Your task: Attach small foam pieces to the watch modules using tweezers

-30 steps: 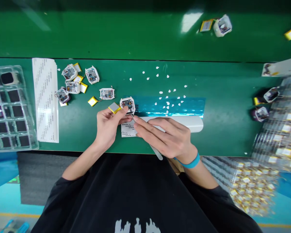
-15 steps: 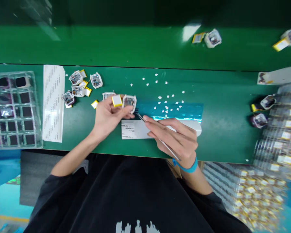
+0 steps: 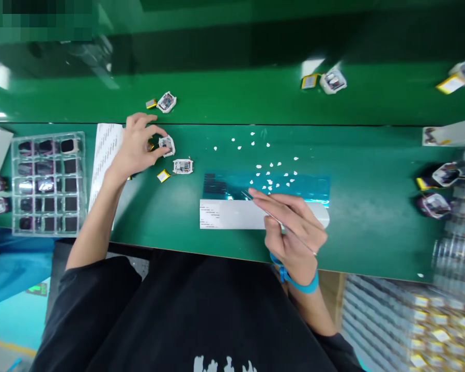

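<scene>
I see left hand (image 3: 136,149) pinching white module (image 3: 166,145), well left of blue film (image 3: 306,182); right hand (image 3: 294,227) clenched on tweezers (image 3: 245,195), tips pointing left over film.

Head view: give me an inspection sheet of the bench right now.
Surface: green mat, bearing a blue film sheet and a white strip.
Job's things: white module in the left hand; second module with yellow cell beside it.
Clutter: white flecks scattered; compartment tray and liner sheet at left.
Hands: left hand closed on the white module; right hand pinching tweezers.
Cables: nothing seen.
Surroundings: conveyor carrying more modules; stacked trays at right; another person's blue sleeve at left.
</scene>
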`<state>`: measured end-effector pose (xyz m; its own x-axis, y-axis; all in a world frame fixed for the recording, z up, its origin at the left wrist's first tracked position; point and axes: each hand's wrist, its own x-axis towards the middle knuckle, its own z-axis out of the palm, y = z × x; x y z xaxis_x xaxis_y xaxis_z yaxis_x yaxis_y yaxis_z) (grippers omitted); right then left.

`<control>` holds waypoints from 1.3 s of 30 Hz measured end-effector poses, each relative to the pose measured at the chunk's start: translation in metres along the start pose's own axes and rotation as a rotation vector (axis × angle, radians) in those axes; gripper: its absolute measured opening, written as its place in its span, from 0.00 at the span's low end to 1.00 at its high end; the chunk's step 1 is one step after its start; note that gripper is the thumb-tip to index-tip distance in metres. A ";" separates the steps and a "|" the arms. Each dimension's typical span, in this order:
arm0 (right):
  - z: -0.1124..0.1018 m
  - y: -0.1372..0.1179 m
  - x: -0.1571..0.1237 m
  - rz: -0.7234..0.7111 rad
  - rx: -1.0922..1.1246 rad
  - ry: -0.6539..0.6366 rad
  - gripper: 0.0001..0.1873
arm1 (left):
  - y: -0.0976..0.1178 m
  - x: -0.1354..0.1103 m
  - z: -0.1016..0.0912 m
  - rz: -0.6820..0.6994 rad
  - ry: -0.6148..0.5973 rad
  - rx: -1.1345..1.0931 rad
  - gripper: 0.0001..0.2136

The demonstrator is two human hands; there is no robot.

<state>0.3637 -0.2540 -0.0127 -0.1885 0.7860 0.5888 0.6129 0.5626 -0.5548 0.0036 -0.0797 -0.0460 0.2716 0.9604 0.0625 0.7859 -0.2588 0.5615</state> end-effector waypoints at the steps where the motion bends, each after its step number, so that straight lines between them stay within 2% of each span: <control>1: 0.006 -0.001 0.003 0.013 0.027 -0.002 0.17 | 0.003 -0.009 0.003 -0.008 -0.005 -0.013 0.23; 6: 0.044 -0.007 0.021 0.057 0.139 -0.076 0.14 | 0.019 -0.027 0.019 0.023 0.051 0.057 0.14; 9: 0.059 -0.010 0.027 0.032 0.166 -0.092 0.13 | 0.025 -0.036 0.022 0.041 0.072 0.129 0.15; 15: 0.060 -0.013 0.029 0.113 0.154 -0.155 0.15 | 0.027 -0.041 0.025 0.038 0.092 0.197 0.13; 18: 0.058 -0.013 0.033 0.186 0.165 -0.214 0.16 | 0.038 -0.042 0.023 0.042 0.061 0.144 0.13; 20: 0.059 -0.014 0.037 0.207 0.154 -0.209 0.15 | 0.056 -0.048 0.022 0.038 0.084 0.045 0.09; 22: 0.062 -0.017 0.039 0.193 0.149 -0.164 0.13 | 0.080 -0.058 0.023 0.008 0.148 -0.152 0.07; 26: 0.067 -0.022 0.040 0.094 0.067 -0.058 0.14 | 0.132 -0.083 0.031 -0.046 0.166 -0.638 0.13; 30: 0.064 -0.021 0.034 -0.034 -0.014 0.025 0.11 | 0.165 -0.097 0.039 -0.087 0.233 -0.812 0.10; 32: 0.062 -0.021 0.031 -0.055 -0.015 0.050 0.14 | 0.173 -0.100 0.041 -0.102 0.288 -0.797 0.07; 35: 0.059 -0.021 0.029 -0.065 -0.028 0.055 0.18 | 0.180 -0.104 0.040 -0.093 0.356 -0.663 0.05; 39: 0.051 -0.022 0.030 -0.154 -0.191 -0.032 0.18 | 0.183 -0.110 0.034 -0.040 0.381 -0.408 0.08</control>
<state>0.3051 -0.2302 -0.0128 -0.3128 0.7043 0.6372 0.7088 0.6197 -0.3370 0.1364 -0.2363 0.0219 -0.0336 0.9576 0.2862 0.4919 -0.2334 0.8388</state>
